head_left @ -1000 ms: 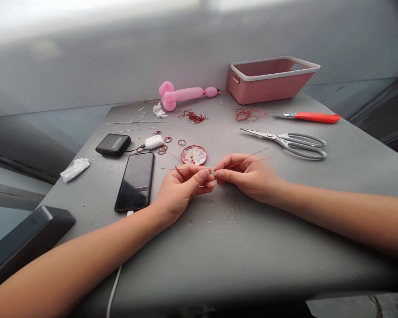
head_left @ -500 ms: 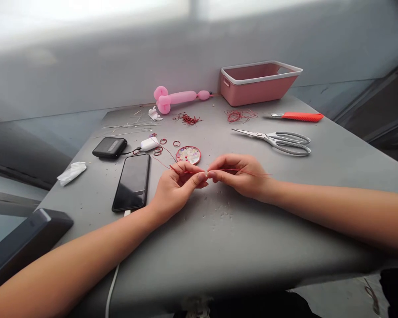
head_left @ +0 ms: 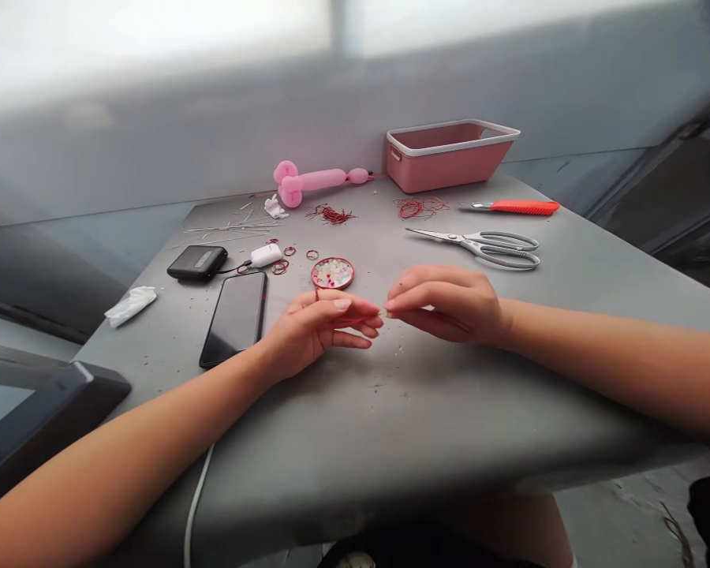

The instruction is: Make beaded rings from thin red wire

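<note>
Drawn back from the bead [head_left: 383,313], the left hand's [head_left: 304,333] thumb now lies behind its fingertips, and the trailing thread ends no longer stand out to either side. That hand is loosely spread, with red thread [head_left: 355,319] along its fingers; I cannot tell whether it grips. Right-hand [head_left: 458,304] fingertips are narrowed on the bead, between the two hands and above the table [head_left: 450,426]. With so small a hold, a slight slip could drop the bead, perhaps among the specks below. Slack in the thread could let it twist or slide out of the hole, and a low wrist might knock the dish [head_left: 312,278], just behind the left fingers, scattering its beads.
</note>
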`<state>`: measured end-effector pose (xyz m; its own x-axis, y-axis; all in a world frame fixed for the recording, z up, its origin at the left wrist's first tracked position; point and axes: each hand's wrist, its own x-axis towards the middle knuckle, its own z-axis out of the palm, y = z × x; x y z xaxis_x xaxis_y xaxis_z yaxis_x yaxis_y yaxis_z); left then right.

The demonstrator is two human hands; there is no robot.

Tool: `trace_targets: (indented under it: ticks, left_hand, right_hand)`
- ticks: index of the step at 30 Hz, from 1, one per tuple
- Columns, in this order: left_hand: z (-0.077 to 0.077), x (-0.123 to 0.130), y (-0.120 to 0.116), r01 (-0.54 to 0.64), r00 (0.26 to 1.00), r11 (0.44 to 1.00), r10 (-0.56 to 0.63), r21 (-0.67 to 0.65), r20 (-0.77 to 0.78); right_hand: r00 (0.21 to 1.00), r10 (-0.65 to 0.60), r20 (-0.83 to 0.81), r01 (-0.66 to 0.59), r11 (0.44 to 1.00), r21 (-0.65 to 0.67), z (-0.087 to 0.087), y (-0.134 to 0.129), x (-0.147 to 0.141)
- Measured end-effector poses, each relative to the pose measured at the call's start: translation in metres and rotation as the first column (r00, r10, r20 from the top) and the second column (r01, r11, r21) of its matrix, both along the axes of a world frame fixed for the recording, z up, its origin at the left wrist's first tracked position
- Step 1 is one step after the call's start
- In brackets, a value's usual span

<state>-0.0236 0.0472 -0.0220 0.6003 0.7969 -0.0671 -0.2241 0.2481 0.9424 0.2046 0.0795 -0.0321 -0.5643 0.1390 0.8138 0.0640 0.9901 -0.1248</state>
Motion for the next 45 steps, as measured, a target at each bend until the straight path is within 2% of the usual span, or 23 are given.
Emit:
trace_targets:
  ticks: [2,6,10,12,15,19,22,25,27,29,31,33,35,38,45]
  left_hand:
    - [0.002,0.001,-0.003,0.059,0.998,0.996,-0.059,-0.069,-0.003]
    - [0.005,0.005,-0.007,0.037,0.996,0.984,-0.05,-0.173,-0.072]
    - [0.004,0.004,-0.005,0.103,0.968,0.965,-0.153,-0.241,-0.197]
    - [0.003,0.004,-0.005,0.107,0.964,0.967,-0.157,-0.23,-0.213]
    - [0.003,0.006,-0.007,0.049,0.972,0.98,-0.092,-0.192,-0.218]
    - [0.005,0.009,-0.009,-0.117,0.967,0.986,0.085,-0.123,-0.241]
    - [0.005,0.01,-0.007,-0.23,0.945,0.97,0.203,-0.083,-0.255]
    - [0.004,0.01,-0.005,-0.267,0.934,0.961,0.24,-0.07,-0.266]
    - [0.004,0.01,-0.006,-0.271,0.932,0.961,0.247,-0.055,-0.264]
    - [0.004,0.011,-0.007,-0.279,0.93,0.96,0.263,-0.026,-0.256]
    - [0.004,0.011,-0.009,-0.285,0.93,0.959,0.276,-0.001,-0.242]
    - [0.003,0.011,-0.01,-0.287,0.934,0.958,0.28,0.004,-0.221]
    - [0.002,0.01,-0.01,-0.27,0.944,0.963,0.264,-0.003,-0.198]
    - [0.0,0.01,-0.01,-0.228,0.96,0.974,0.222,-0.016,-0.17]
    - [0.001,0.01,-0.014,-0.143,0.974,0.989,0.136,-0.024,-0.182]
  right_hand:
    - [0.997,0.021,0.069,-0.029,0.992,0.121,0.003,-0.001,0.004]
    - [0.986,0.009,0.166,-0.054,0.961,0.271,0.013,0.001,0.008]
    - [0.974,-0.017,0.227,-0.087,0.892,0.444,0.026,-0.001,0.006]
    - [0.971,-0.05,0.232,-0.069,0.876,0.477,0.03,-0.002,0.005]
    - [0.96,-0.145,0.24,0.021,0.891,0.453,0.029,0.003,0.011]
    - [0.923,-0.362,0.131,0.304,0.894,0.33,0.024,0.022,0.026]
    - [0.895,-0.445,0.037,0.441,0.893,0.089,0.025,0.03,0.034]
    - [0.903,-0.428,0.048,0.425,0.867,-0.261,0.031,0.022,0.032]
    - [0.925,-0.348,0.149,0.379,0.853,-0.358,0.034,0.012,0.027]
    - [0.932,-0.304,0.195,0.35,0.893,-0.283,0.034,0.003,0.021]
    - [0.929,-0.343,0.138,0.355,0.933,-0.067,0.03,-0.002,0.016]
    - [0.917,-0.396,0.044,0.384,0.907,0.175,0.025,-0.005,0.013]
    - [0.903,-0.43,0.003,0.408,0.857,0.315,0.022,-0.006,0.012]
    - [0.884,-0.467,0.015,0.434,0.834,0.342,0.021,-0.006,0.01]
    - [0.882,-0.47,0.031,0.432,0.835,0.34,0.021,-0.007,0.008]
